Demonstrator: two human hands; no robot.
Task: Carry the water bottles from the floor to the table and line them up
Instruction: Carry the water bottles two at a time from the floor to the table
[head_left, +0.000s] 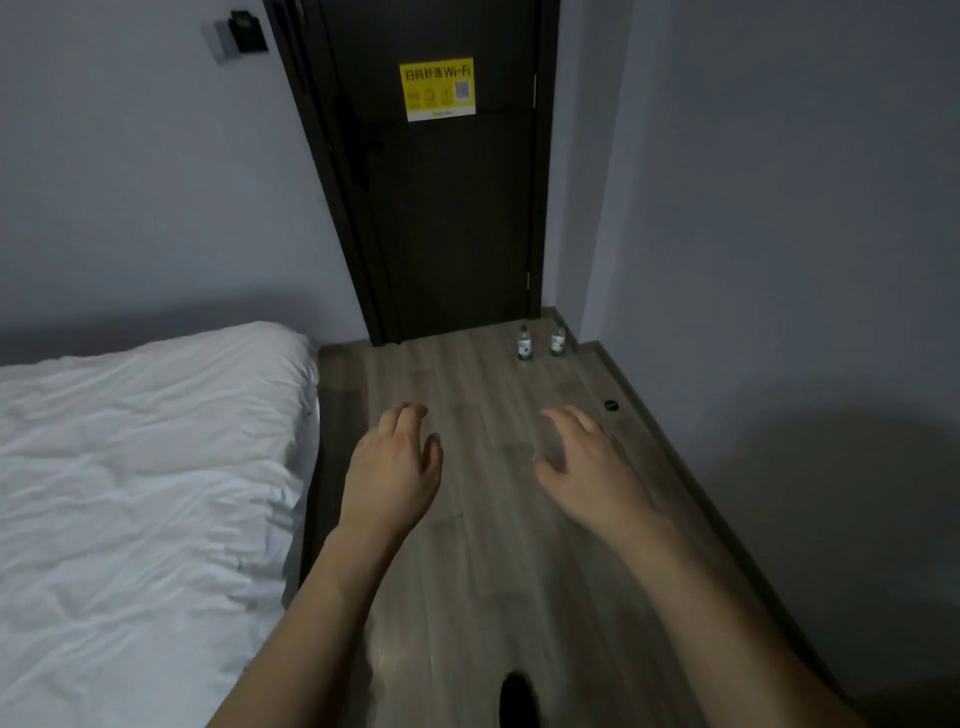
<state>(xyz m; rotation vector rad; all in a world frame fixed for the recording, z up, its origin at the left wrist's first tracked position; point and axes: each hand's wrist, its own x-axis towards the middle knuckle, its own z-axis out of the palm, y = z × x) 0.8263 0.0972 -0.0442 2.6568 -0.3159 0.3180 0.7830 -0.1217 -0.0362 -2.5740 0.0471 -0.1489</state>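
Note:
Two small clear water bottles with green caps and white-green labels stand upright on the wooden floor by the door: the left bottle (524, 343) and the right bottle (558, 338), a short gap between them. My left hand (396, 462) and my right hand (584, 460) are held out in front of me above the floor, well short of the bottles. Both hands hold nothing, their fingers loosely curled. No table is in view.
A bed with a white duvet (140, 483) fills the left side. A dark door (447, 208) with a yellow Wi-Fi sticker (437, 88) closes the far end. A grey wall (779, 260) runs along the right. The floor strip (467, 571) lies between bed and wall.

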